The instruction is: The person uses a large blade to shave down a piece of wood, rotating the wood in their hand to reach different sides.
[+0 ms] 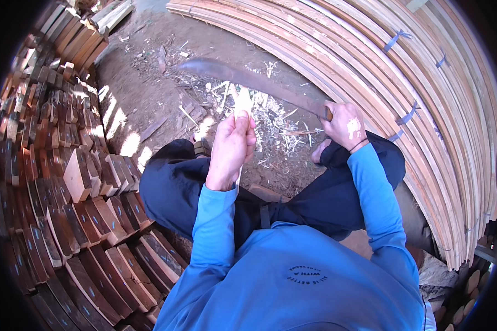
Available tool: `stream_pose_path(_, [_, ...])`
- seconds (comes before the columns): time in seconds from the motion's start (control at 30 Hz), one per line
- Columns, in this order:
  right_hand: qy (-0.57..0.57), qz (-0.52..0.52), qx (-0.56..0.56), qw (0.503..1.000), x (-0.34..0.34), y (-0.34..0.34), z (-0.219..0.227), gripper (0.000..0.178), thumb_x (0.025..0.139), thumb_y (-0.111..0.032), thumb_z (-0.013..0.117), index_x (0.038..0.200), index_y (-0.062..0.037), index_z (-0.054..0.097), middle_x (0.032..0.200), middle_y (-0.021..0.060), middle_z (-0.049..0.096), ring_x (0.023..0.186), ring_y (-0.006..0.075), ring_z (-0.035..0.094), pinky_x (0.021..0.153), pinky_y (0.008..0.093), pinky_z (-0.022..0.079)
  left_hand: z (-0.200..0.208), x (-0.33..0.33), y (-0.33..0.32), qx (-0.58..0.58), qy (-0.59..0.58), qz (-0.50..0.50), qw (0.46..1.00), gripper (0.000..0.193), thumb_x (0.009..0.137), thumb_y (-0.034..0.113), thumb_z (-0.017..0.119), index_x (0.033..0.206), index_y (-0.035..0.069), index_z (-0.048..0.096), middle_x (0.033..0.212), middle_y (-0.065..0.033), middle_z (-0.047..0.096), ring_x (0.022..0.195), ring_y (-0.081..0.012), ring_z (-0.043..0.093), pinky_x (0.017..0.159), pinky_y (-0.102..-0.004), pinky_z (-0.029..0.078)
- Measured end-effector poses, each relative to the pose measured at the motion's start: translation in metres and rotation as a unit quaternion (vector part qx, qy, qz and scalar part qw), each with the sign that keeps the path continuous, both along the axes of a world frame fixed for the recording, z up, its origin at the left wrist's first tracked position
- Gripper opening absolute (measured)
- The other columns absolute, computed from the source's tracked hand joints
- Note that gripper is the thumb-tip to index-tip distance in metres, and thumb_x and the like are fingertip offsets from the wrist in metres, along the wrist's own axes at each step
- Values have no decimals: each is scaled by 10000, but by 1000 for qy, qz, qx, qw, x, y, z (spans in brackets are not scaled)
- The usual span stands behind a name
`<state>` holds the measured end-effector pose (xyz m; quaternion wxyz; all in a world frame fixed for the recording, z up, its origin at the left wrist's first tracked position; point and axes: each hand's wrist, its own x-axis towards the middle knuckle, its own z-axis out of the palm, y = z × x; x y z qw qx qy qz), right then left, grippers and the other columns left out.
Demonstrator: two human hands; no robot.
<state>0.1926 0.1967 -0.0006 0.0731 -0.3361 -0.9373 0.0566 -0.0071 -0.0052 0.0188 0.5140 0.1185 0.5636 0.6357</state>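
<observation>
My left hand is closed around a pale strip of wood, thumb on top; its lit upper end points away from me and a thin part shows below the wrist. In my right hand is the handle of a machete, fingers wrapped round it. The long, curved blade reaches left across the far side of the strip, its tip slightly blurred. From this view I cannot tell whether blade and strip touch. Light wood shavings lie scattered on the ground beneath both hands.
Stacked wooden blocks with blue marks rise along the left. Long planks tied with blue strips fill the right side. Brown earth with chips and bark lies ahead. My bent knees frame the work area; a stone sits lower right.
</observation>
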Motion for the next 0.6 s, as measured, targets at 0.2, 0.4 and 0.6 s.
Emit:
stream_pose_path(0.2, [26, -74, -124, 989, -16, 11, 10, 458, 944, -417, 703, 791, 13, 669, 711, 249, 650, 737, 454, 668, 720, 509, 537, -7, -5, 1, 22, 13, 26, 999, 310, 1135, 346, 437, 954, 110, 523, 638, 75, 380, 460, -24, 273, 406, -224, 205])
stream_pose_path(0.4, [11, 19, -127, 992, 0, -13, 20, 261, 814, -231, 775, 875, 2, 674, 729, 248, 655, 751, 448, 674, 705, 499, 539, -27, -8, 5, -82, 334, 81, 935, 375, 1114, 281, 465, 885, 11, 588, 646, -91, 598, 571, -184, 598, 566, -379, 461])
stream_pose_path(0.6, [3, 56, -72, 996, 13, -27, 14, 223, 765, -188, 792, 881, -43, 669, 666, 209, 628, 706, 433, 661, 666, 500, 522, -25, -4, 2, -110, 501, 95, 853, 235, 1073, 135, 495, 916, -33, 545, 643, -247, 595, 606, -450, 622, 555, -497, 449])
